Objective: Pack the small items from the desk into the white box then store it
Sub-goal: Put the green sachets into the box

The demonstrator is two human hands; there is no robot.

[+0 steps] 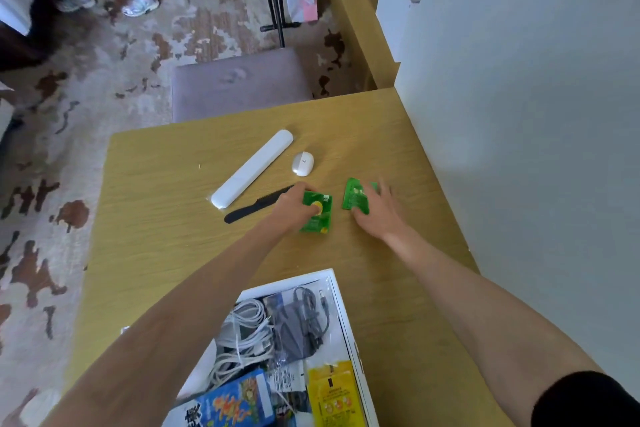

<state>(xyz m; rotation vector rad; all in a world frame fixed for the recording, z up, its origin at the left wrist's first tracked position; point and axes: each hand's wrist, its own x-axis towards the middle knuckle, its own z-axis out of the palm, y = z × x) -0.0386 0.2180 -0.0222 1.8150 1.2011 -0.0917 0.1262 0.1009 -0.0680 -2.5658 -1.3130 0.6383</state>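
left hand (292, 206) grips one green packet (317, 213); right hand (375, 213) clutches another packet (355, 196).

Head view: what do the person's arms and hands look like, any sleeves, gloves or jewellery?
Both forearms are bare down to the hands. The left hand and the right hand wear no gloves, and no watch, bracelet or ring shows. The only clothing in view is a black short sleeve on the right upper arm; the left arm's sleeve is out of frame.
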